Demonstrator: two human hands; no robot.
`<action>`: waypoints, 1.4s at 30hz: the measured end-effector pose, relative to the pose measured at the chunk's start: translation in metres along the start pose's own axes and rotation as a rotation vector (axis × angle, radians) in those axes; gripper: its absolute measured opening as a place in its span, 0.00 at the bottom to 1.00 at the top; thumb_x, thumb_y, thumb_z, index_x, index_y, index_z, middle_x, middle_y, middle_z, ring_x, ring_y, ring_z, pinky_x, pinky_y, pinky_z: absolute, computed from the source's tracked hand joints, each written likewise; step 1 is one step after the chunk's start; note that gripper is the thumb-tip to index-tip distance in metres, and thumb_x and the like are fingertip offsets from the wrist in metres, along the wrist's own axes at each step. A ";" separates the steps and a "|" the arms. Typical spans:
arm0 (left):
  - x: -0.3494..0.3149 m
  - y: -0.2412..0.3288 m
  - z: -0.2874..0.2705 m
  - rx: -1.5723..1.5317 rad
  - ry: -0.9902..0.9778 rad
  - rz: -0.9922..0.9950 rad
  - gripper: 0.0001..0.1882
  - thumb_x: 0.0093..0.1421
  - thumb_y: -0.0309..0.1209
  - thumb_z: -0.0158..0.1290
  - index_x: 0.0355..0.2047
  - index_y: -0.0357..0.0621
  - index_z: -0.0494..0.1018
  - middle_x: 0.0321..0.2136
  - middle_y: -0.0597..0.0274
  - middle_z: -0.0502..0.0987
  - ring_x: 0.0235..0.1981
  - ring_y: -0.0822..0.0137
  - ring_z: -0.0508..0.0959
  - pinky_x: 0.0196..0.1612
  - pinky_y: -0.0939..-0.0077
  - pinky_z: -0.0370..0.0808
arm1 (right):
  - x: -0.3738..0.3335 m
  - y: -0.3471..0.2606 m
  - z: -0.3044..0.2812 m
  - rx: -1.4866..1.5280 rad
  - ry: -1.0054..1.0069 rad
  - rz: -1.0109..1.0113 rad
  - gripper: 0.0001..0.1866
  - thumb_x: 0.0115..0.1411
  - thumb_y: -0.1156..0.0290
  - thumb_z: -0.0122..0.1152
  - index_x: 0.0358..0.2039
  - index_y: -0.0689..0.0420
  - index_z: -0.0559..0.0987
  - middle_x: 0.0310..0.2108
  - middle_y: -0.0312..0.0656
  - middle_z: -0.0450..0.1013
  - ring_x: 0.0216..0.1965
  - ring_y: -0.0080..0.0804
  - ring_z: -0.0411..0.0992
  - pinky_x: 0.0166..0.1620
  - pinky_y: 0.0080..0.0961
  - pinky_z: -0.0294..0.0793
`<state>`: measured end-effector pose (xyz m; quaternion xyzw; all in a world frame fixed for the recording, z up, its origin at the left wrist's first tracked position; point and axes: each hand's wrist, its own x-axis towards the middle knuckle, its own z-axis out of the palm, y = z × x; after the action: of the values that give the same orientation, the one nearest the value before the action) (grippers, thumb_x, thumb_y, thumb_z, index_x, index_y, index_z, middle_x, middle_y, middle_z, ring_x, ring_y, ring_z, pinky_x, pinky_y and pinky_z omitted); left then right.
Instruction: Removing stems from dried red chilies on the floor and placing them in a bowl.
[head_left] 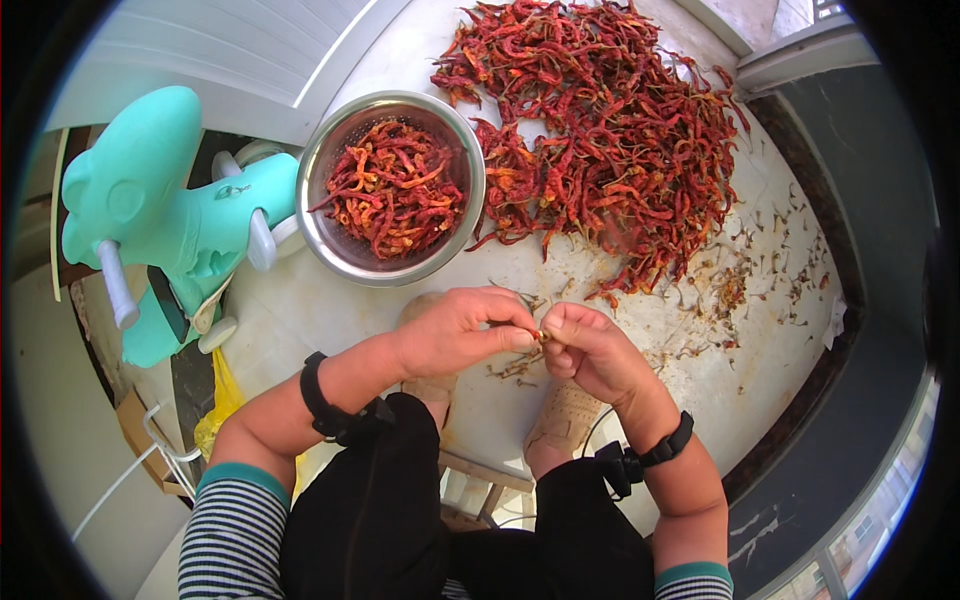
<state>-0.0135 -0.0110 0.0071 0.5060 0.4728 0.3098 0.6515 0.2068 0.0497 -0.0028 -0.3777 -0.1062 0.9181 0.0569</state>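
Observation:
A dried red chili [537, 335], mostly hidden by fingers, is held between my two hands in front of my knees. My left hand [470, 325] is closed round its body. With thumb and fingertips, my right hand [592, 345] pinches the pale stem end. Beyond my left hand stands a steel bowl [312, 205] partly filled with dried chilies [395, 190]. A large heap of dried red chilies [610, 140] spreads over the pale floor past my right hand.
Loose stems and bits [735, 285] are scattered right of the heap. A turquoise ride-on toy [150, 190] stands left of the bowl, with a yellow bag [222, 405] below it. My shoes [565, 415] are under my hands. A dark wall [880, 230] bounds the right side.

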 end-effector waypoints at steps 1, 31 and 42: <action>0.001 0.003 0.000 -0.020 0.026 -0.068 0.06 0.62 0.26 0.55 0.37 0.39 0.78 0.29 0.64 0.75 0.33 0.72 0.74 0.39 0.77 0.71 | 0.000 0.003 -0.004 -0.001 0.009 -0.007 0.10 0.65 0.62 0.59 0.30 0.53 0.75 0.22 0.28 0.68 0.21 0.16 0.62 0.25 0.14 0.59; -0.003 0.005 -0.032 0.735 0.448 0.183 0.18 0.57 0.23 0.58 0.49 0.40 0.73 0.47 0.52 0.73 0.49 0.55 0.74 0.53 0.67 0.71 | 0.029 0.014 -0.127 -2.058 0.828 -0.533 0.11 0.54 0.71 0.61 0.38 0.56 0.75 0.33 0.44 0.69 0.36 0.45 0.73 0.35 0.38 0.75; -0.006 -0.012 -0.013 0.596 0.276 0.078 0.16 0.59 0.27 0.56 0.48 0.40 0.74 0.44 0.53 0.75 0.47 0.55 0.75 0.51 0.67 0.72 | 0.008 0.010 -0.089 -1.659 0.605 -0.698 0.11 0.51 0.73 0.66 0.36 0.57 0.76 0.33 0.42 0.68 0.31 0.41 0.73 0.34 0.33 0.76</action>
<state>-0.0292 -0.0151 -0.0027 0.6454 0.6067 0.2482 0.3921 0.2634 0.0554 -0.0722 -0.4664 -0.8120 0.3444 0.0668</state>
